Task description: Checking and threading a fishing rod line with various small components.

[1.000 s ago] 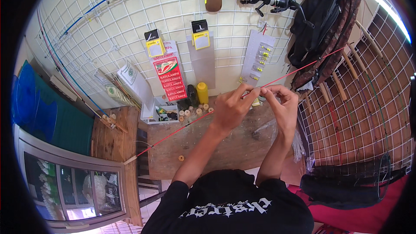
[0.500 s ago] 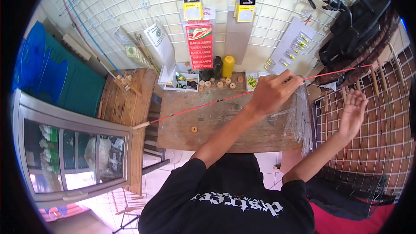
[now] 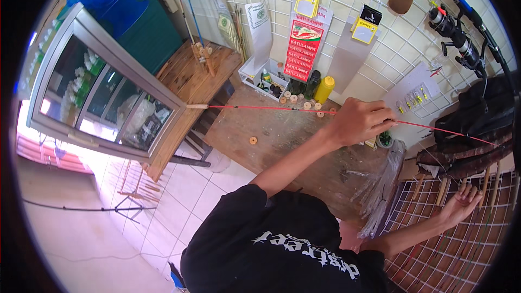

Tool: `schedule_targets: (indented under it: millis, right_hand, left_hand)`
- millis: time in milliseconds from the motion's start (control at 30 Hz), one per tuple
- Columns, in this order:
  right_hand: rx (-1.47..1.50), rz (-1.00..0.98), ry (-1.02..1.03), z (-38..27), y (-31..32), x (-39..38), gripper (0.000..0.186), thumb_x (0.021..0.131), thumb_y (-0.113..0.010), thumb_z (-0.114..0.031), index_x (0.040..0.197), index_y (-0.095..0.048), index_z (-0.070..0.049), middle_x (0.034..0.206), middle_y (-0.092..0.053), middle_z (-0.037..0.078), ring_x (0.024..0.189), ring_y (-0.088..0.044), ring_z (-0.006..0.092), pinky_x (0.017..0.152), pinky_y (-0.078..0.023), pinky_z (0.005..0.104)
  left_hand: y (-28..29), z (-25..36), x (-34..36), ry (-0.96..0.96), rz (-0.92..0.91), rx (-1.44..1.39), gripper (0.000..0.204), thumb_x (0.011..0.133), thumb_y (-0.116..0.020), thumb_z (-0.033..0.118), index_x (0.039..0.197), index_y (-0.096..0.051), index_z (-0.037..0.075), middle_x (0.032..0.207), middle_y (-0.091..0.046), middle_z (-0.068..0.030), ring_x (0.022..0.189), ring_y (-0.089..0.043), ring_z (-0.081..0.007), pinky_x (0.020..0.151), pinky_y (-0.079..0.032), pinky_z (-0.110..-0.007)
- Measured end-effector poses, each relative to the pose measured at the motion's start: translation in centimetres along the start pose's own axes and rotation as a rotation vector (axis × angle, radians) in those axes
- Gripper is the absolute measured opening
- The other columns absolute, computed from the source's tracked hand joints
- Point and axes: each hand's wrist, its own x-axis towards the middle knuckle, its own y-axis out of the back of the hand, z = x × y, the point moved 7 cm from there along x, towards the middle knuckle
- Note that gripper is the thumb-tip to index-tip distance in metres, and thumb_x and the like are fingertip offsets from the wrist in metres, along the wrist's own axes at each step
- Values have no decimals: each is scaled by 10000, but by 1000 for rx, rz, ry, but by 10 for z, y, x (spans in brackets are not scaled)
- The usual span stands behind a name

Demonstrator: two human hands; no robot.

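A slim red fishing rod (image 3: pixel 255 108) with a short wooden handle (image 3: pixel 197 106) stretches across the view above the wooden table. My left hand (image 3: pixel 358 123) is closed around the rod to the right of its middle, and the thin end runs on to the right. My right hand (image 3: pixel 462 205) is lower at the right, apart from the rod, in front of a white wire rack. Its fingers are curled together near hanging wooden handles; whatever is between them is too small to make out. A faint thin line shows just above it.
The table (image 3: pixel 239 130) bears a wooden ring (image 3: pixel 253 140), several wooden spools, a white divided box (image 3: pixel 263 89), a yellow bottle (image 3: pixel 324 89) and clear plastic sleeves (image 3: pixel 382 190). A glass-fronted cabinet (image 3: pixel 103 84) stands left. Fishing reels (image 3: pixel 453 35) hang upper right.
The view has turned to the right. My right hand has moved down and away from the rod, and its spread fingers have curled. My left hand still grips the rod.
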Motion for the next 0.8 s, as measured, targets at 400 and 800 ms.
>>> schedule_targets:
  millis: [400, 800]
  right_hand:
    - [-619, 435, 313, -36, 69, 23, 196, 977, -518, -225, 979, -490, -31, 775, -459, 19, 722, -434, 112, 674, -386, 305]
    - [-614, -282, -391, 142, -84, -70, 427, 976, -469, -384, 1228, -522, -44, 754, -351, -55, 681, -327, 44, 619, -294, 196]
  left_hand:
    - [-21, -10, -11, 153, -119, 11, 105, 801, -706, 209, 861, -717, 123, 713, -641, -29, 550, -596, -211, 492, -445, -313]
    - [-47, -13, -32, 183, -196, -74, 178, 833, -669, 276, 859, -707, 104, 763, -665, -22, 621, -639, -214, 538, -487, -324]
